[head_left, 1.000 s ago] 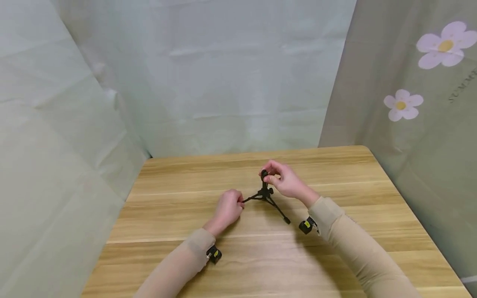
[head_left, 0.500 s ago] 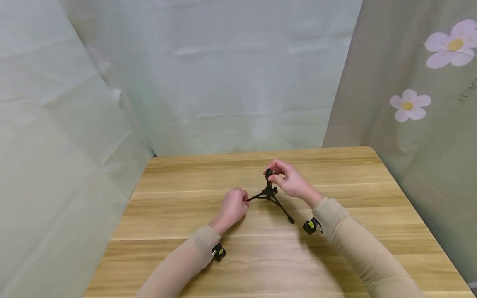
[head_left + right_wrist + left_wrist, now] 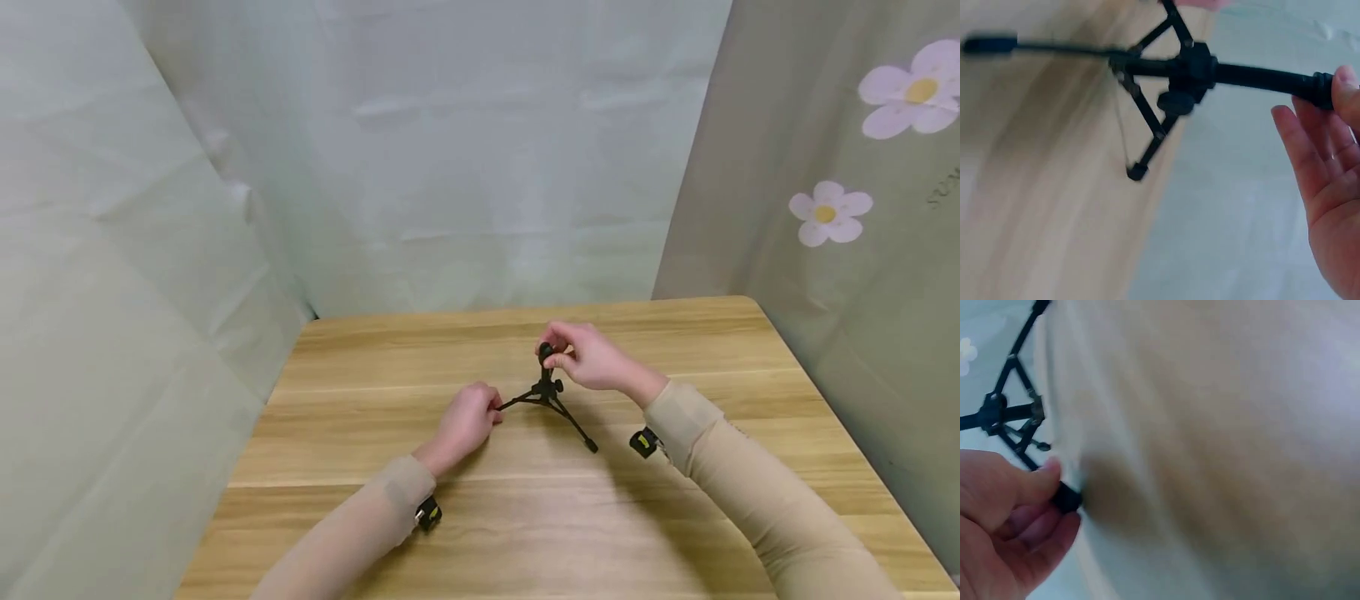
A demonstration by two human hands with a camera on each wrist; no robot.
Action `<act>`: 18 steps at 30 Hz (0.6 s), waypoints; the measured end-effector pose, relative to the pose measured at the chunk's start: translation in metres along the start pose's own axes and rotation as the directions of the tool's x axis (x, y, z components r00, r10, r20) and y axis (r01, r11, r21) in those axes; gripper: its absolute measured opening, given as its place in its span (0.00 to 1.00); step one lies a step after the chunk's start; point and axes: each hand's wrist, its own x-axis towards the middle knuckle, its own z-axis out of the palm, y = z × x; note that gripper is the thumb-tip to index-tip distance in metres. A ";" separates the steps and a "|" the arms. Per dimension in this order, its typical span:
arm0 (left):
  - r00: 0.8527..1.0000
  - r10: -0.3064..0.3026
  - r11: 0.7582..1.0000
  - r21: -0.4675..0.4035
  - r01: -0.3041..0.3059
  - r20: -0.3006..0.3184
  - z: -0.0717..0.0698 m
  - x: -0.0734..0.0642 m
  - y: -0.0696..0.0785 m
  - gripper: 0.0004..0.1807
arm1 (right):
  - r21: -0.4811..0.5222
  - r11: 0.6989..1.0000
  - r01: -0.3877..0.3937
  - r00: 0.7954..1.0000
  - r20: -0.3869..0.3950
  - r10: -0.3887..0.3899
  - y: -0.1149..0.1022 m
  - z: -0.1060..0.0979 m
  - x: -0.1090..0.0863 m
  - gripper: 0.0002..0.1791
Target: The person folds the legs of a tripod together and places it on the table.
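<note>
I had the black tripod (image 3: pixel 546 388) over the wooden bench (image 3: pixel 480 542), its post (image 3: pixel 545 372) roughly upright, its legs splayed and one foot (image 3: pixel 592 446) pointing toward the near side. With the left hand (image 3: pixel 466 418) I had a narrow grip, thumb and fingers pinching the end of another leg (image 3: pixel 517 402), while the right hand (image 3: pixel 597 359) held the top of the post between thumb and fingers, its grip closed to the post's width. Beige sleeves (image 3: pixel 757 483) and black wrist cameras (image 3: pixel 642 442) trailed behind the hands, and pale curtains (image 3: pixel 487 167) hung beyond the bench, flowers (image 3: pixel 830 214) printed at the right.
</note>
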 end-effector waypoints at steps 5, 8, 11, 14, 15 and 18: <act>0.998 0.002 1.000 0.015 -0.003 0.060 -0.004 0.000 -0.002 0.09 | -0.107 0.987 0.119 0.992 0.048 -0.115 -0.005 -0.005 0.004 0.10; 0.998 0.041 0.997 0.062 -0.044 0.051 -0.003 0.001 -0.001 0.12 | -0.129 0.984 0.126 0.992 0.036 -0.122 -0.005 -0.004 0.004 0.09; 0.998 0.063 0.994 0.085 -0.065 0.027 0.001 0.002 -0.001 0.13 | -0.146 0.983 0.113 0.994 0.010 -0.113 -0.003 -0.003 0.002 0.09; 0.998 0.056 0.995 0.077 -0.057 0.013 0.004 0.003 0.000 0.13 | -0.155 0.981 0.115 0.993 -0.017 -0.119 -0.001 -0.001 0.001 0.09; 0.999 0.053 0.996 0.074 -0.054 0.013 0.006 0.004 0.000 0.13 | -0.156 0.981 0.115 0.992 -0.024 -0.120 -0.001 -0.001 0.000 0.09; 0.999 0.043 0.997 0.066 -0.043 0.000 0.008 0.003 0.001 0.14 | -0.161 0.979 0.124 0.991 -0.032 -0.131 0.000 0.000 0.000 0.08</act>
